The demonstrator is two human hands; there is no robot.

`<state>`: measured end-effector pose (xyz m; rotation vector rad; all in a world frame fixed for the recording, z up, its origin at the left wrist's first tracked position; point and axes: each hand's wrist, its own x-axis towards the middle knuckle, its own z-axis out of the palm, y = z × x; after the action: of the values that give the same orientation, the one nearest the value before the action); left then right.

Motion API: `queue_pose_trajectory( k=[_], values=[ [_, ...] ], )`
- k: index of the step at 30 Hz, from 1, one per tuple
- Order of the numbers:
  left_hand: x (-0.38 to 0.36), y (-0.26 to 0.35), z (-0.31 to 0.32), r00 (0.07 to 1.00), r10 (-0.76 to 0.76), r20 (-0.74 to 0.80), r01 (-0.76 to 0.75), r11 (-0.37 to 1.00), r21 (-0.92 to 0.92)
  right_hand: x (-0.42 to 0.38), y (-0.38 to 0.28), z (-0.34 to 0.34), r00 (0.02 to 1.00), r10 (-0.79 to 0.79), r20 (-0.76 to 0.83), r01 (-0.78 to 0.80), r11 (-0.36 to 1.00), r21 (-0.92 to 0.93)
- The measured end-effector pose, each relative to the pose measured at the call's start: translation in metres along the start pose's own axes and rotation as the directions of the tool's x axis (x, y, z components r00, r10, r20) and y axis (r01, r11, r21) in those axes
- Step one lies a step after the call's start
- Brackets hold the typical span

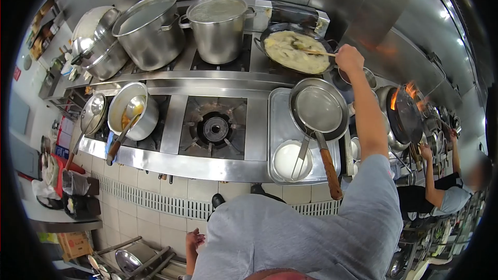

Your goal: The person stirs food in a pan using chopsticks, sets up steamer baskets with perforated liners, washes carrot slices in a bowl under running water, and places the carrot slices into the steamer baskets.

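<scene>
My right hand (pixel 349 58) reaches far forward, its fingers wrapped round the end of a wooden-handled cooking utensil (pixel 321 53). The utensil's dark head dips into a wide black wok (pixel 263 35), partly covered by pale yellow, lumpy food (pixel 293 58), so I cannot make out its exact kind. My left hand (pixel 194 239) hangs low beside my body, over the tiled floor. Its fingers are loosely apart with nothing in them.
Big steel stockpots (pixel 218 36) line the back burners. Below the wok, a metal tray (pixel 277 124) bears a strainer (pixel 319 108) and a white bowl (pixel 293 161). A pot with a ladle (pixel 148 119) stands left of a bare burner (pixel 215 128). At right, a co-worker (pixel 446 192) works near flames (pixel 410 91).
</scene>
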<state>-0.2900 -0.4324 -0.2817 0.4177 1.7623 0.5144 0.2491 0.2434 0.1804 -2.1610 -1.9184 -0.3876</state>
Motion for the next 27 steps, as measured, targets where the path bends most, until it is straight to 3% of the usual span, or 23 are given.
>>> queue_pose_trajectory(
  k=[6, 11, 15, 18, 22, 27],
  values=[
    [-0.008, -0.006, 0.005, 0.996, -0.093, 0.007, 0.094, 0.991, -0.093, 0.012, -0.013, -0.004, 0.994, -0.078, -0.076, 0.079, 0.997, 0.012],
    [-0.007, -0.007, 0.003, 0.991, -0.131, 0.010, 0.131, 0.983, -0.125, 0.014, -0.035, 0.018, 0.986, -0.168, 0.011, 0.169, 0.986, -0.008],
    [-0.004, -0.002, 0.000, 0.989, -0.146, 0.002, 0.144, 0.976, -0.164, 0.005, -0.042, -0.009, 0.993, -0.117, -0.020, 0.116, 0.993, -0.010],
    [-0.002, 0.000, 0.000, 0.988, -0.157, 0.008, 0.156, 0.972, -0.176, 0.011, -0.046, 0.002, 0.971, -0.212, -0.107, 0.215, 0.977, 0.013],
    [-0.001, 0.001, 0.000, 0.986, -0.168, 0.012, 0.167, 0.968, -0.189, 0.007, -0.063, 0.008, 0.960, -0.277, -0.048, 0.278, 0.961, 0.007],
    [-0.004, -0.006, 0.004, 0.982, -0.189, 0.011, 0.187, 0.955, -0.229, 0.006, -0.059, -0.015, 0.977, -0.194, -0.089, 0.193, 0.981, -0.028]
  ],
)
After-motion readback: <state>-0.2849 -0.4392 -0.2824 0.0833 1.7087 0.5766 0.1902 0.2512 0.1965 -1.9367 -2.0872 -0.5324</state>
